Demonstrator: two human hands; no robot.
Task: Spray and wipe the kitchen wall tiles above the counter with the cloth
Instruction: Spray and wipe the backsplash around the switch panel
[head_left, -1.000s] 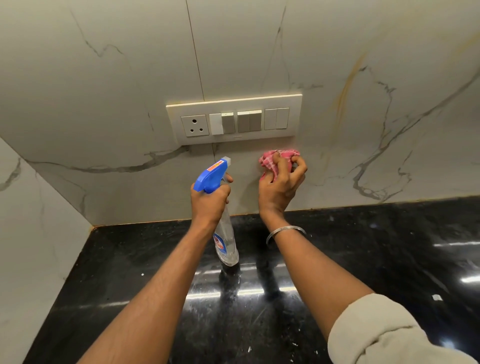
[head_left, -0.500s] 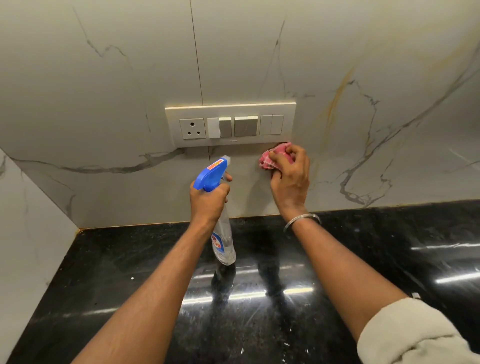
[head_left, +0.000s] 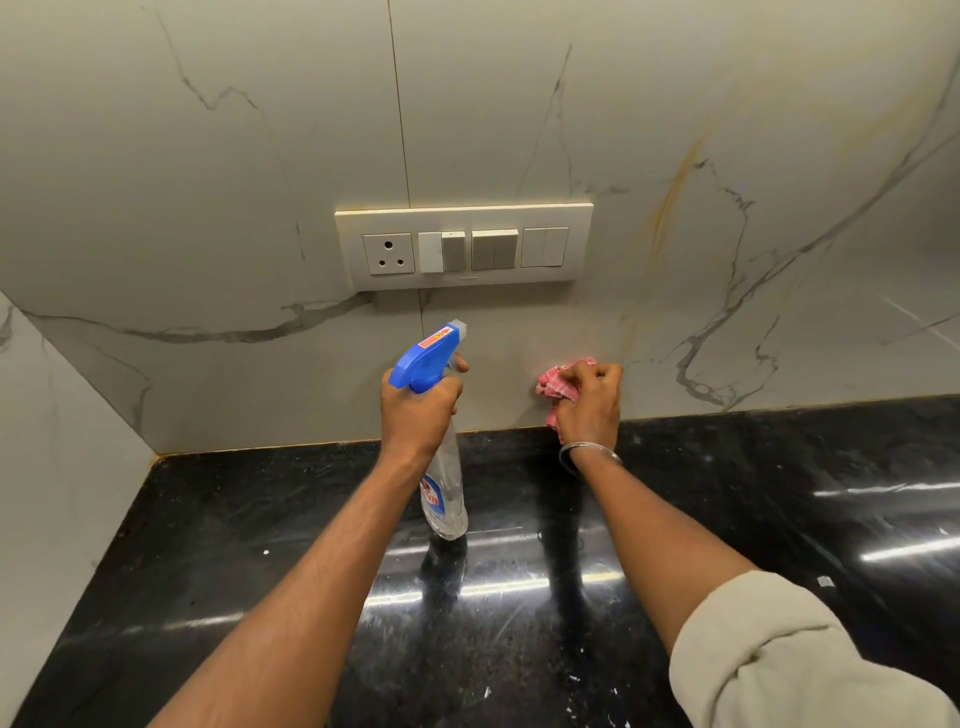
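1. Cloth (head_left: 553, 387), red-and-white checked and bunched into a wad, lies against the wall tiles (head_left: 675, 312) below the right end of the switch panel (head_left: 462, 247), just above the seam where tile meets counter (head_left: 519, 597).
2. Right hand (head_left: 592, 405) is clamped on the cloth, fingers curled round it and pressing it to the tile, with the back of the hand toward the camera.
3. A metal bangle (head_left: 589, 451) circles that wrist, and a pale rolled sleeve (head_left: 779, 665) covers the arm, well below and to the right of the panel.
4. Left hand (head_left: 418, 410) is wrapped tight round the neck of the spray bottle (head_left: 444, 488), directly below the middle of the panel, with one fingertip showing at the front by the trigger.
5. The bottle's blue head and grey nozzle point up at the tile just under the panel's lower edge. Its clear body hangs tilted beneath the fist, and whether its base touches the counter cannot be told.
6. The panel is cream and horizontal, with a three-pin socket (head_left: 388, 253) at its left end and rocker switches to the right of that. It straddles a vertical tile joint.
7. The tiles are pale marble with grey veins, and a yellowish streak runs up and to the right of the panel's right end.
8. The counter is polished black stone below the panel, showing bright strips of reflected light and scattered white specks.
9. A side wall (head_left: 52, 441) of the same marble meets the tiled wall far to the left of the panel.
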